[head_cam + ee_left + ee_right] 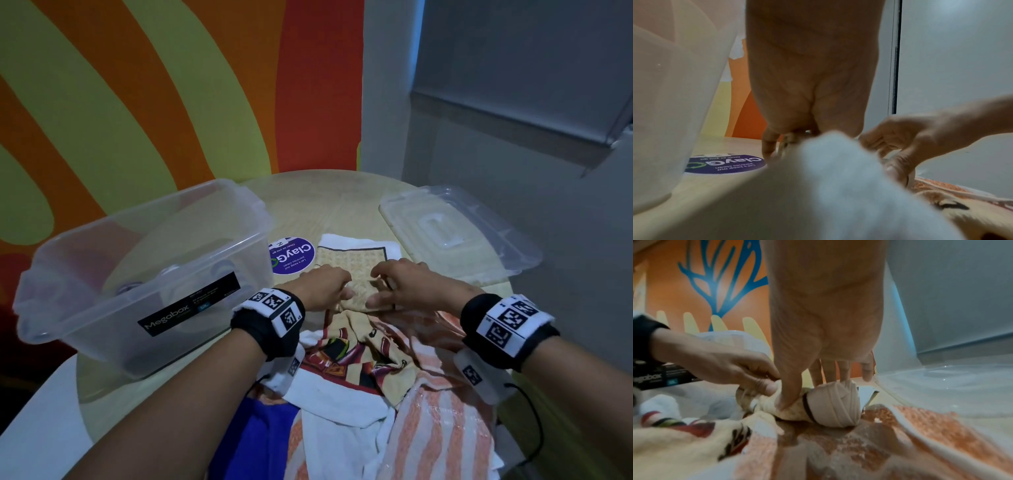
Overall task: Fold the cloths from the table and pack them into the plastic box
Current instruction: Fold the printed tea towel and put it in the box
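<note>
Folding the beige cloth (356, 270) on the desk (342, 205), mid-task.
Our left hand (323, 287) and right hand (399, 286) both pinch its bunched near edge, just right of the open box (144, 274); more cloths (359, 394) lie heaped nearer us. Next, we judge, we must carry that edge over evenly and flatten the crease.

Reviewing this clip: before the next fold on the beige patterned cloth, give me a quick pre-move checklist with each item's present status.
1. Left hand pinches the beige patterned cloth: ok.
2. Right hand grips the same cloth: ok.
3. Cloth lying flat for folding: not ok, bunched at the near edge.
4. Plastic box open: ok, lid lies apart on the table.
5. Box free of other items: cannot tell.
6. Other cloths clear of the fold: not ok, the pile touches it.
</note>
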A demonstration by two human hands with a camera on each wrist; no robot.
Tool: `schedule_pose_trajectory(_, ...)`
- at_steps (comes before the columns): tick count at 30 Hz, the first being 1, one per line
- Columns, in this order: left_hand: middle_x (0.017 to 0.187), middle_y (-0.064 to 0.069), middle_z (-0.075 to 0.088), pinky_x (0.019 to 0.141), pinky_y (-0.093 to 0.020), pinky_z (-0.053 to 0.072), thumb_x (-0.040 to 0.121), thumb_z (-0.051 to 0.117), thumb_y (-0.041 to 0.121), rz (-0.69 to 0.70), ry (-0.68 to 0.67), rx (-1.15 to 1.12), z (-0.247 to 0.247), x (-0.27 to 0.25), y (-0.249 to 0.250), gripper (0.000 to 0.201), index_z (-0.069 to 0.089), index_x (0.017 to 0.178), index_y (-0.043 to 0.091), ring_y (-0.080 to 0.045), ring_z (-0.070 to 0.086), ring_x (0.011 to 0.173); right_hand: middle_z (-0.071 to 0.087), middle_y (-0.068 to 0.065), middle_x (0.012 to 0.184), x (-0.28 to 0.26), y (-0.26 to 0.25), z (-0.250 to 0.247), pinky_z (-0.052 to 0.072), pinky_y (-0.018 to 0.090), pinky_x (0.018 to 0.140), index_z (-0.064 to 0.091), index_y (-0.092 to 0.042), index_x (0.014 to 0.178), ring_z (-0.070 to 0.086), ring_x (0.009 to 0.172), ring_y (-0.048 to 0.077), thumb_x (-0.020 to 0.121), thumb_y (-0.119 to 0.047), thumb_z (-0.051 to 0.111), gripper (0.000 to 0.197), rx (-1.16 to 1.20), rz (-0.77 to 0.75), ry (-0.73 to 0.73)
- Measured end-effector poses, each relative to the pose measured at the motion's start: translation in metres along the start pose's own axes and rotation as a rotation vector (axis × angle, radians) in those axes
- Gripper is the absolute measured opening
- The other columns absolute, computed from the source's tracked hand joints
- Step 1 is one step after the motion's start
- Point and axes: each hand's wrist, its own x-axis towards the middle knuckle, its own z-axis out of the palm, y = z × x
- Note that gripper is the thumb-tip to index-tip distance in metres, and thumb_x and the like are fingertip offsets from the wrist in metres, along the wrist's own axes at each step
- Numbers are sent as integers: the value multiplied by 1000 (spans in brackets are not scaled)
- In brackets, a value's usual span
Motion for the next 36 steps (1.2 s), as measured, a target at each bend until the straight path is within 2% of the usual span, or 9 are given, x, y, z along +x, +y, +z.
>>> schedule_pose_trajectory(5, 107, -10, 69, 82, -48, 53, 106, 55, 26, 77, 181, -51, -10, -12, 4, 13, 52, 96, 17, -30, 62, 99, 63, 2, 120, 3, -5, -4, 39, 44, 98, 54, -19, 137, 55, 119, 27, 94, -40, 68, 49, -82, -75, 83)
schedule_pose_trajectory(8, 118, -12, 65, 89, -44, 48, 99, 65, 24, 120, 216, -13, -29, -21, 11, 28, 60, 123, 10, -31, 59, 111, 54, 2, 120, -1, -4, -21, 38, 41, 88, 53, -20, 136, 48, 115, 25, 94, -35, 68, 47, -110, -135, 201)
schedule_pose_trajectory(12, 101, -4, 55, 79, -39, 45, 90, 70, 9, 172, 277, 143, -61, -36, 20, 18, 64, 106, 14, -27, 54, 97, 40, -5, 106, -12, -4, -46, 28, 34, 78, 55, -20, 125, 35, 98, 16, 90, -33, 70, 41, -184, -222, 358)
schedule_pose_trajectory(17, 112, -2, 55, 79, -33, 40, 93, 69, 27, 178, 337, 340, -68, -82, 48, 26, 59, 115, 18, -19, 45, 98, 42, -5, 95, -58, -24, -52, 28, 32, 72, 51, -22, 102, 32, 85, 16, 86, -29, 63, 21, -302, -298, 505)
schedule_pose_trajectory(20, 115, -1, 54, 77, -37, 36, 91, 62, 27, 202, 266, 397, -38, -116, 65, 26, 56, 115, 19, -24, 48, 106, 47, -1, 92, -105, -32, -24, 32, 33, 69, 51, -19, 98, 37, 81, 18, 82, -37, 61, 27, -322, -371, 449)
schedule_pose_trajectory(24, 106, -2, 59, 74, -38, 31, 88, 60, 26, 239, 176, 364, 13, -149, 72, 17, 57, 104, 19, -26, 52, 101, 49, 1, 84, -143, -28, 29, 38, 38, 63, 51, -17, 91, 44, 75, 24, 79, -24, 54, 14, -314, -424, 360)
schedule_pose_trajectory(29, 83, 3, 55, 73, -44, 47, 94, 62, 24, 220, 38, -52, 34, -144, 56, 16, 51, 86, 15, -19, 47, 77, 63, -7, 94, -144, -13, 46, 49, 40, 76, 59, -27, 107, 57, 85, 12, 91, -42, 63, 22, 58, -271, 68)
schedule_pose_trajectory(33, 80, 7, 53, 70, -35, 36, 105, 54, 31, 110, 0, -252, 34, -133, 38, 20, 51, 88, 21, -11, 49, 75, 59, -9, 100, -129, -3, 31, 51, 35, 79, 50, -37, 119, 58, 87, 11, 91, -55, 66, 36, 283, -84, -80)
schedule_pose_trajectory(36, 88, 0, 62, 79, -36, 45, 107, 51, 37, 30, 16, -383, 42, -126, 26, 22, 57, 96, 19, -15, 59, 84, 63, -6, 100, -116, -2, 25, 50, 31, 82, 59, -33, 115, 62, 90, 13, 95, -50, 66, 27, 401, -22, -155)
